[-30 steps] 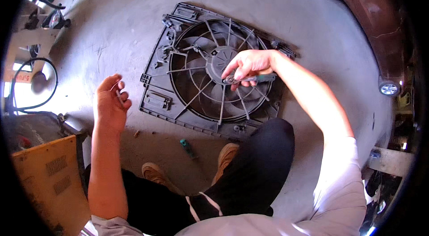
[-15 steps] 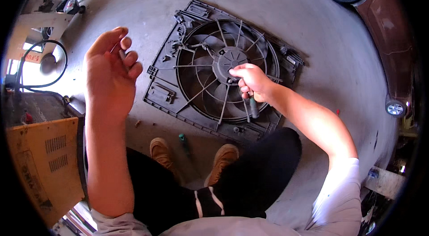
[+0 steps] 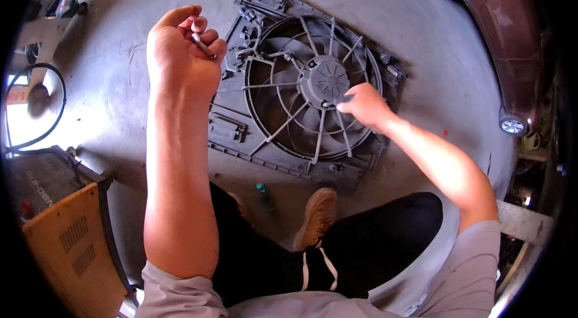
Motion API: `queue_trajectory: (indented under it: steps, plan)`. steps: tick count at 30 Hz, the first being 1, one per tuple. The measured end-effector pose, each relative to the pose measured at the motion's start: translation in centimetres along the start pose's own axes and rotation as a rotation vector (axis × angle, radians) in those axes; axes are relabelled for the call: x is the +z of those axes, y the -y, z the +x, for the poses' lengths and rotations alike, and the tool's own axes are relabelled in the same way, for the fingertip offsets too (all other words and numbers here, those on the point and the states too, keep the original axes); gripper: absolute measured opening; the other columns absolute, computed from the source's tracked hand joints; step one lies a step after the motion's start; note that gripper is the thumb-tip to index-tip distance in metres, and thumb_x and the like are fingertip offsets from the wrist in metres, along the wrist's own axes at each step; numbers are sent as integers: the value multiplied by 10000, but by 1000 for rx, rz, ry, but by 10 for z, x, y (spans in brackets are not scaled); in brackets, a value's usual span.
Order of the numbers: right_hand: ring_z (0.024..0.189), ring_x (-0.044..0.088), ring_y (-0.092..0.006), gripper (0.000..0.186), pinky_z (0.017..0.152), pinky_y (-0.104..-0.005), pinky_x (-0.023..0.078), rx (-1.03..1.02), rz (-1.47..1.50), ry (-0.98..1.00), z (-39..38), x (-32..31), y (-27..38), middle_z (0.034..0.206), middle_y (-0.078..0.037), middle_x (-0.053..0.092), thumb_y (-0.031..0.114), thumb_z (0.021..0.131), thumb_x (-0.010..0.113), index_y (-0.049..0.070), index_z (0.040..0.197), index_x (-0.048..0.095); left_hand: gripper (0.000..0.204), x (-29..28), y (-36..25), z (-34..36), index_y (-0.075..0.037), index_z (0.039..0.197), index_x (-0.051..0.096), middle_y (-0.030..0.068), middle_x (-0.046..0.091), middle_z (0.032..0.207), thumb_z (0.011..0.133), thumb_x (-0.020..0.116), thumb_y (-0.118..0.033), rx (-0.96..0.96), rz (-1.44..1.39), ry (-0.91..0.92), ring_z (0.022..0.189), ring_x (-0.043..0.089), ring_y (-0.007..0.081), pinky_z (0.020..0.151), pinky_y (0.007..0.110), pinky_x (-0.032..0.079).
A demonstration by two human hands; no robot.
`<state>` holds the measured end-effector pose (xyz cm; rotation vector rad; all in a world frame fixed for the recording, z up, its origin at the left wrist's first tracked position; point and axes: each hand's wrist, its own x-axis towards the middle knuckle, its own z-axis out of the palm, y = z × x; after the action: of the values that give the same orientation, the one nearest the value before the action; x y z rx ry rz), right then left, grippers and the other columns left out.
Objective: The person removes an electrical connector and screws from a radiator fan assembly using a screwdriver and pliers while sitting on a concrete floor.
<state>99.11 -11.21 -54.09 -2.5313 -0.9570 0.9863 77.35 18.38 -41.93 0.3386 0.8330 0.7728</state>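
A black radiator fan assembly (image 3: 232,152) lies flat on the floor in front of me, its round motor hub (image 3: 328,81) in the middle of the spokes. My right hand (image 3: 366,107) is at the hub's lower right edge, fingers closed around a dark-handled tool (image 3: 345,101) that is mostly hidden and slightly blurred. Raised at the assembly's left side, my left hand (image 3: 186,53) has its fingers curled on a small grey metal rod (image 3: 202,45). The rod sticks out between the fingers, and its exact kind cannot be made out.
Near my shoes (image 3: 317,216) a green-capped object (image 3: 262,188) lies on the floor. At the left stands a yellow and dark machine (image 3: 72,240), with a black hose loop (image 3: 63,98) beyond it. A brown car (image 3: 503,35) is at the right.
My left hand has moved right and farther away, with the rod now showing more. My right hand has turned over at the hub's lower edge; the tool's handle no longer hangs below it.
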Motion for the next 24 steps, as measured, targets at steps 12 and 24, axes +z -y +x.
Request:
queue_trajectory:
  steps: [12,24]
  plan:
    - [873,727,-426,613,787,-537,565,-477,-913,336,4,-54,55,858,-206,736,631,953,621,24,1025,660,108,-32,-48,31,15,1043,556,32,476,780,965,589,-53,58,-101,-159,627,346,126,513,278,267]
    - [989,730,-413,451,874,-518,569,-106,-594,17,-20,-16,76,1000,-232,744,441,905,753,26,1076,712,129,-37,-28,56,31,1069,557,50,473,781,986,565,-68,52,-77,-58,654,356,136,535,292,292]
